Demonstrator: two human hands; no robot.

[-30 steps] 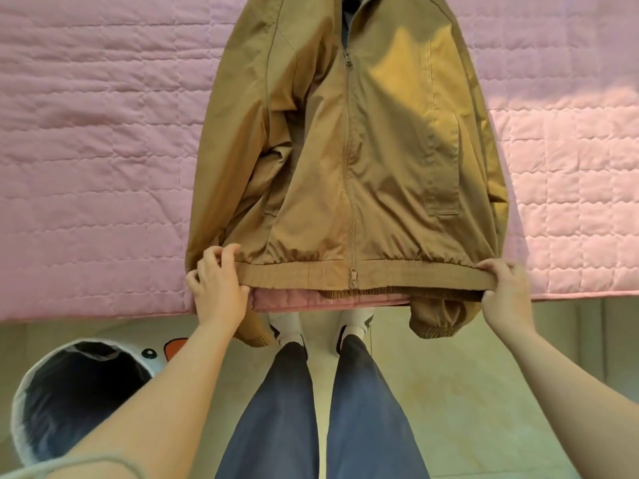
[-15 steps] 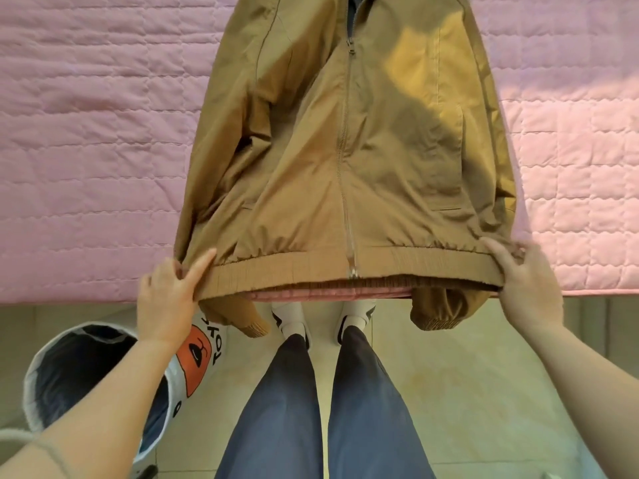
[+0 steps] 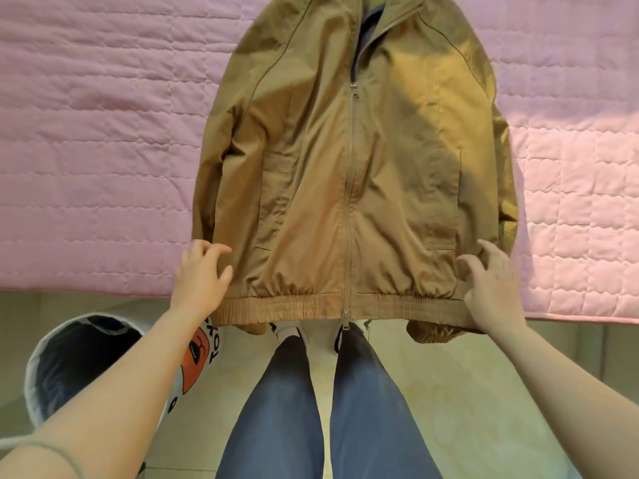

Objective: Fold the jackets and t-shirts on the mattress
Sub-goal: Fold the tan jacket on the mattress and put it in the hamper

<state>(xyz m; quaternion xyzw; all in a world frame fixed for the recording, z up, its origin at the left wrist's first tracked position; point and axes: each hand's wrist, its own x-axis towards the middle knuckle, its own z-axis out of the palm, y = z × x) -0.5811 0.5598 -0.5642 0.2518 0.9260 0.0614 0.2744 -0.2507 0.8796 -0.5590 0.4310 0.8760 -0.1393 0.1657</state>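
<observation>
A tan zip-up jacket [image 3: 352, 167] lies front up on the pink quilted mattress [image 3: 103, 133], collar away from me. Its elastic hem and both cuffs hang just over the near mattress edge. My left hand [image 3: 198, 281] rests at the jacket's lower left corner, beside the left sleeve, with its fingers spread and loosely bent. At the lower right corner, just above the hem, my right hand [image 3: 491, 285] lies on the fabric with its fingers spread. Neither hand pinches cloth. No t-shirts are in view.
A fabric laundry basket [image 3: 69, 368] with a cartoon print stands on the floor at the lower left, under my left arm. My legs in blue trousers [image 3: 311, 409] stand against the mattress edge. Pale floor tiles [image 3: 466, 392] lie to the right.
Both hands have let go of the hem they pinched and moved up onto the jacket's lower corners. The jacket now lies flatter, with its left side smoothed out.
</observation>
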